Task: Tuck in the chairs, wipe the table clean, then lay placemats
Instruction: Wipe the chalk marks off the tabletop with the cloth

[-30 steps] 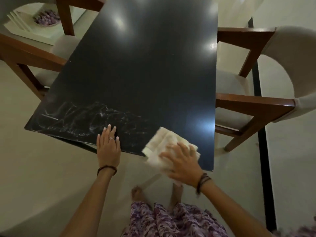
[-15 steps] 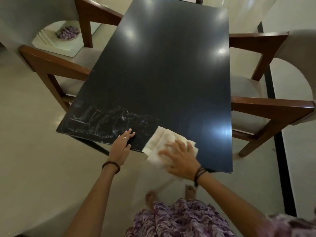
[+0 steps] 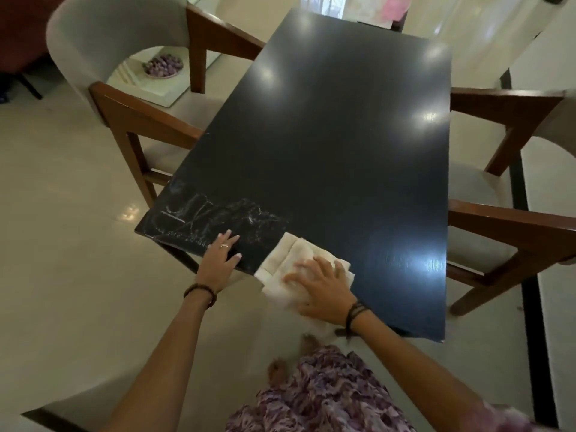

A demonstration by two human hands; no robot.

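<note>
Right hand (image 3: 321, 291) flat, fingers spread, pressing cloth (image 3: 296, 260) on bench (image 3: 343, 151) edge. Left hand (image 3: 223, 257) flat, bracing. Best: sweep cloth left over white smears (image 3: 212, 219), overlapping strokes, firm pressure.

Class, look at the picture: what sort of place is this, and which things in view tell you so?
Most likely a dining area in a home. A dark rectangular table has upholstered wooden armchairs on the left and right, and it stands on a polished tiled floor.
</note>
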